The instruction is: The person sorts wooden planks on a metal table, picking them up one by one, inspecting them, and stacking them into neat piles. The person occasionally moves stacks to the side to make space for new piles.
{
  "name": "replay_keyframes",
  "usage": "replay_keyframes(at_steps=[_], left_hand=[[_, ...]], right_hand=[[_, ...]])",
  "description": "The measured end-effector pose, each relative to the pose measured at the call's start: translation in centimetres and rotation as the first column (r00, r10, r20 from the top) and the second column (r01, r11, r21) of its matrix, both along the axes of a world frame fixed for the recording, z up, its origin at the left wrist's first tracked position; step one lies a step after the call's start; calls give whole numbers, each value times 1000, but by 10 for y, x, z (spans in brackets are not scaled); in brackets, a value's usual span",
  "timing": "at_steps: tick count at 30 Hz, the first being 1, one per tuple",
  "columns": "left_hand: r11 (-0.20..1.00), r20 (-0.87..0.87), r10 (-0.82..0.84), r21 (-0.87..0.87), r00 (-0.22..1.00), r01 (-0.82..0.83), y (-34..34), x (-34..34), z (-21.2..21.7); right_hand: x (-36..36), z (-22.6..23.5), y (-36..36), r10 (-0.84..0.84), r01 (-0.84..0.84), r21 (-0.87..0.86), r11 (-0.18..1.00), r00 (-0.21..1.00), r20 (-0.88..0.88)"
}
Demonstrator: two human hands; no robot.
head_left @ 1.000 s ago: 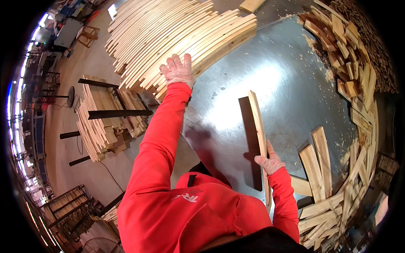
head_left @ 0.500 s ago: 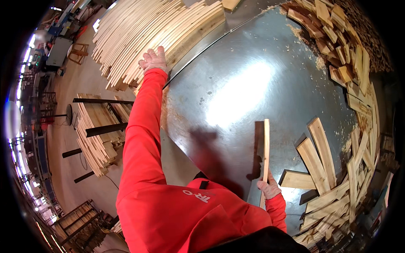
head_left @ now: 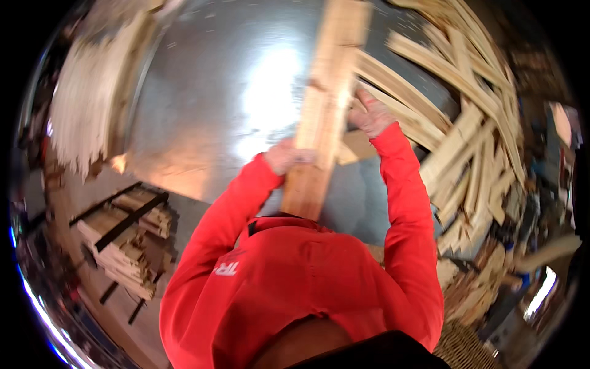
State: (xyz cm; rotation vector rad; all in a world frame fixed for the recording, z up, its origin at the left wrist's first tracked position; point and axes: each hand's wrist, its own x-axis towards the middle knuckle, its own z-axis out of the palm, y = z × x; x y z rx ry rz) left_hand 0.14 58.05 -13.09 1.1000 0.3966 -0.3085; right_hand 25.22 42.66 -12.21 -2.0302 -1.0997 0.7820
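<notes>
A long wooden board [head_left: 319, 117] lies flat over the metal table, running from near my body toward the far edge. My left hand [head_left: 290, 156] is closed on its left edge, with the thumb on top and the other fingers hidden. Beside the right edge, my right hand [head_left: 372, 115] has its fingers stretched out and apart, close against the board; motion blur hides whether they touch it. Several loose wood strips [head_left: 402, 92] lie just right of that hand.
The shiny metal table [head_left: 203, 92] spreads under the board. A stack of planks [head_left: 92, 98] stands at its left, and another stack [head_left: 120, 246] rests on a dark-barred rack below. A heap of offcuts [head_left: 473, 160] covers the right side.
My view has turned right. My left hand has come from the left plank stack to the board. My right hand has moved farther out and no longer grips the narrow upright piece of wood.
</notes>
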Motion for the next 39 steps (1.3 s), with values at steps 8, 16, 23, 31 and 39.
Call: replay_keyframes(at_steps=[8,16,23,31,39], left_hand=[[887,-248,300,428,921,-174,-54,-32,-54],[697,-153,519,645,841,-313,-93,-19,-27],[636,-280,771,360,571,-682,-127,46,-59],[390,-253,797,-477,548,-788,-144,41,-61],[699,-340,693,103,636,-708,-136,34,-73]], right_hand=[[75,-1,-114,543,1,-754,657,693,475],[83,-5,-133,477,-180,-627,758,808,345],[-20,13,-35,-59,-50,-459,887,974,-219],[27,-9,-29,323,-320,-219,922,946,-22],[319,-5,-34,223,443,-550,707,599,769]])
